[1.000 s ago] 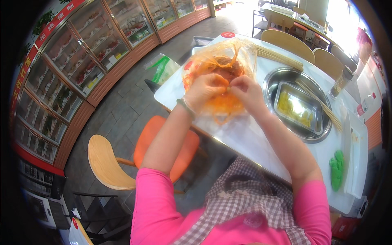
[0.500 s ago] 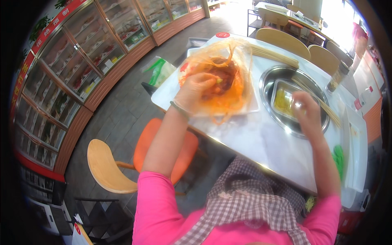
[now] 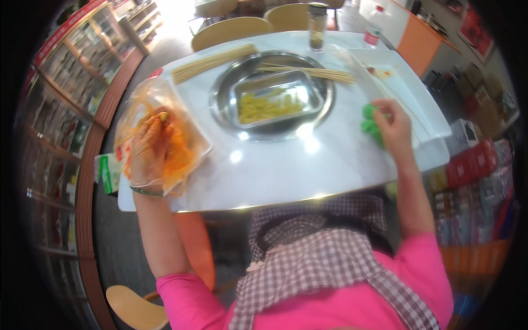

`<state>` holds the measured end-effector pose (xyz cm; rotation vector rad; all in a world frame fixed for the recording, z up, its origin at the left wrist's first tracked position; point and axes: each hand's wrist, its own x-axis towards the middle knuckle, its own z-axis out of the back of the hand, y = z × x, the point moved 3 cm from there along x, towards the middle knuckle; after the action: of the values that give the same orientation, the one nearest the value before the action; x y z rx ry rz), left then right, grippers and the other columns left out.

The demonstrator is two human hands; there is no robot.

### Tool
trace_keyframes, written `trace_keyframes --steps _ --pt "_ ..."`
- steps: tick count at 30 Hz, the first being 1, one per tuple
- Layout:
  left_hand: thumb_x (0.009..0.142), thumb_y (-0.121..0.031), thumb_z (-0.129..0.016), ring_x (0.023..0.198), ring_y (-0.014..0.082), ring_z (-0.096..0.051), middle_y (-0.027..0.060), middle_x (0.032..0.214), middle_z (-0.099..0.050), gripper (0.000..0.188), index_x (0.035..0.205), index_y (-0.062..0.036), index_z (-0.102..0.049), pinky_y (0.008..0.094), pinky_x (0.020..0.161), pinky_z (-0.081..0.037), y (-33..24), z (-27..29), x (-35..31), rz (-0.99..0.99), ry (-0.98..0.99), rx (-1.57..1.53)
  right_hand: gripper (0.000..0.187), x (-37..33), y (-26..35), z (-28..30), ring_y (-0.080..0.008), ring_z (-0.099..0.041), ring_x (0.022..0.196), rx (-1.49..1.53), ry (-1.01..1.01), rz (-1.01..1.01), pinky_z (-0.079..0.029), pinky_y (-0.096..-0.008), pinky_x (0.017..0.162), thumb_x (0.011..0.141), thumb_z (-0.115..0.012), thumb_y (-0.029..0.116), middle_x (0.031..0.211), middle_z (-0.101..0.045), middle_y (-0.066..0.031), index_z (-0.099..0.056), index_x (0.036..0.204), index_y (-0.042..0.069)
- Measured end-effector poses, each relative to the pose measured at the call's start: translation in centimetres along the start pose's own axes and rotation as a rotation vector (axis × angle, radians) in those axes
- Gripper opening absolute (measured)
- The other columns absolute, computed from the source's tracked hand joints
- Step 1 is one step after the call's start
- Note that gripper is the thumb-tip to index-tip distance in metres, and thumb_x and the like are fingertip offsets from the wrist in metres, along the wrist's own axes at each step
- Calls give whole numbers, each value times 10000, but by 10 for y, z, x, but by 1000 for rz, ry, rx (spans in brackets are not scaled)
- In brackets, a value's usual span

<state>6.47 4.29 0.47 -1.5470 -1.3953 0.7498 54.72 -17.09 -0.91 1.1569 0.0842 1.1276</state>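
My left hand [image 3: 147, 151], seemingly in a thin clear glove, is over an orange plastic bag [image 3: 179, 146] of reddish food on a white tray at the table's left. Its fingertips pinch a small yellow-green piece of food [image 3: 163, 116]. At the right, my right hand [image 3: 395, 129] has its fingers closed on the top of a crumpled green bundle [image 3: 372, 131], whose kind I cannot make out, beside a long white tray [image 3: 437, 118]. Between the hands, a rectangular metal tray [image 3: 315, 99] of yellow-green pieces sits inside a round steel basin [image 3: 220, 104].
Wooden skewers [image 3: 214, 61] lie in a bundle at the back left, and more skewers [image 3: 322, 72] rest across the basin's rim. A lidded jar [image 3: 317, 30] and a plastic bottle [image 3: 374, 27] stand at the back. An orange chair [image 3: 195, 247] is by the near left edge.
My view has swung to the right. My right hand has left the metal tray and gone to the green bundle. My left hand stays at the orange bag with the small piece in its fingers.
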Motion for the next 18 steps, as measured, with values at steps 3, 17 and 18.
trace_keyframes --steps 3,17,18 --pt "990 -91 -626 1002 208 -683 113 1134 -684 251 1206 36 -640 302 900 -586 7 -26 11 -4 -6 -8 179 -14 -11 0 -144 -619 772 -184 -3 103 -475 -303 647 856 -704 39 957 -666 -63 -656 1029 33" --pt "1002 -118 -607 959 235 -712 135 1092 -716 205 1158 4 -661 394 936 -572 50 -140 64 14 265 -234 163 -21 -41 -12 -362 -635 908 -790 134 121 -519 -464 763 841 -709 98 978 -614 -142 -609 955 38" --pt "1005 -114 -602 957 236 -713 136 1089 -715 201 1157 4 -661 392 933 -574 51 -149 66 23 275 -266 155 -19 -43 -14 -363 -636 905 -795 149 125 -520 -464 763 835 -702 87 976 -613 -144 -607 948 36"
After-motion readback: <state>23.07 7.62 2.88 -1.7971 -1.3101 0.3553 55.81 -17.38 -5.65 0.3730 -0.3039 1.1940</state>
